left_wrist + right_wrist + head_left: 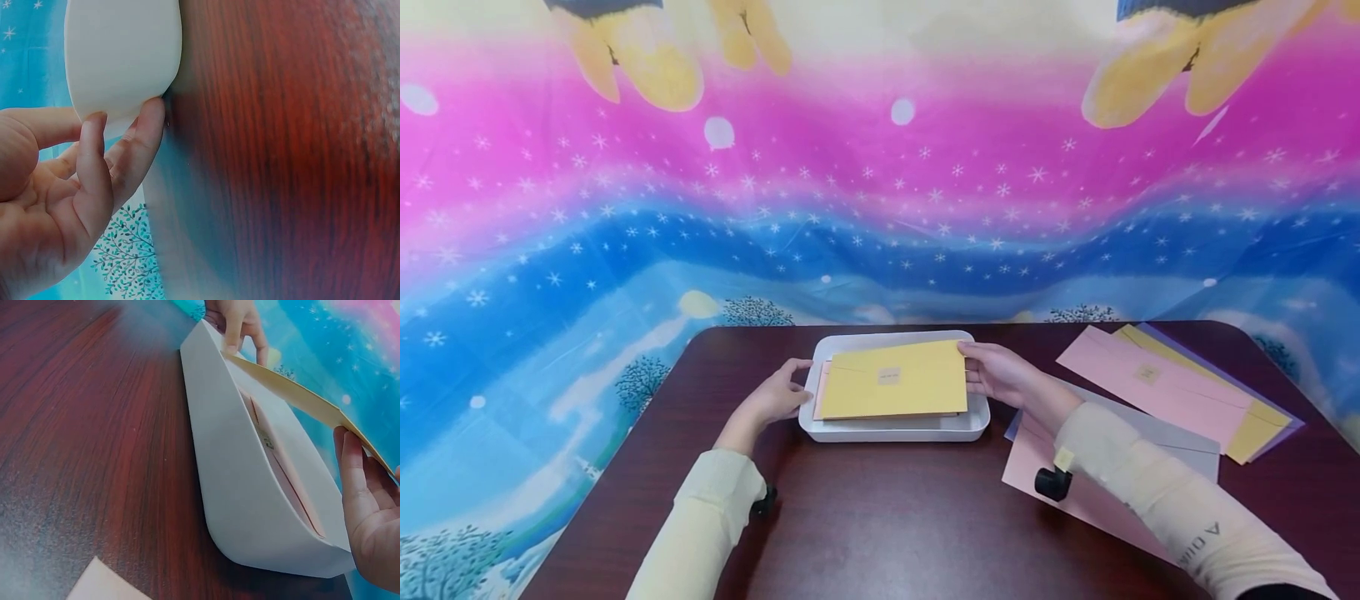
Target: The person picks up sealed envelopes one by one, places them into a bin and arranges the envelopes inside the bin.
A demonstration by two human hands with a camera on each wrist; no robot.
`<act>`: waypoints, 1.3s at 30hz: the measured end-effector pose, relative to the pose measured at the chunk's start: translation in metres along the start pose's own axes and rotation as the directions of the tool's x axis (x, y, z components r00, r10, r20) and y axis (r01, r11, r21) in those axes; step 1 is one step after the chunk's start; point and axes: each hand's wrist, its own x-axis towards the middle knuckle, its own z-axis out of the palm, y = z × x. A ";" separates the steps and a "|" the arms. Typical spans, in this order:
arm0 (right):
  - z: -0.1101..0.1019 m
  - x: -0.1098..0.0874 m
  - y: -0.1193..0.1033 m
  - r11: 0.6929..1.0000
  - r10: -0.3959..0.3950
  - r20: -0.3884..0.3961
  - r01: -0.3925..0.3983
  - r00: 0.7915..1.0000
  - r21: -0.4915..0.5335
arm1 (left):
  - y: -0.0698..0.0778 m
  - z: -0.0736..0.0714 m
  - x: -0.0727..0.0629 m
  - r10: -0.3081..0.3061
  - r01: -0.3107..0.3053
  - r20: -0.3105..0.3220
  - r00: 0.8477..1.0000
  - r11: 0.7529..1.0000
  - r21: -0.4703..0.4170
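My right hand (1000, 372) pinches a yellow envelope (925, 383) at its right edge, thumb on top and fingers beneath. The envelope, with a small pale label at its middle, lies tilted over a white tray (895, 434). Under it, inside the tray, a pink envelope (284, 469) shows in the right wrist view; in the head view only its left edge peeks out. At the tray's left end my left hand (778, 393) grips the rim with bent fingers. The left wrist view shows those fingertips (152, 109) against the tray's end wall.
Right of the tray, a pink envelope (1150, 383) overlaps a yellow envelope (1262, 429) and a purple one. Nearer, a grey envelope (1187, 454) and another pink envelope (1033, 467) lie partly under my right forearm. A printed cloth (880, 208) hangs behind the dark wooden table (880, 517).
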 end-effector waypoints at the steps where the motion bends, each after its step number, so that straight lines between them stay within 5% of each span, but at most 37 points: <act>1: 0.000 0.001 0.000 1.000 0.001 -0.002 -0.001 1.000 -0.008 | 0.000 0.000 0.000 -0.001 0.001 0.000 1.000 1.000 -0.005; 24: 0.007 0.012 -0.001 0.989 0.040 -0.050 -0.047 0.998 -0.137 | 0.000 0.000 -0.003 0.002 -0.002 -0.003 1.000 1.000 -0.005; 39: -0.002 -0.004 -0.012 0.991 0.025 -0.008 -0.025 1.000 -0.130 | 0.001 0.001 -0.001 0.003 -0.003 -0.009 1.000 1.000 0.006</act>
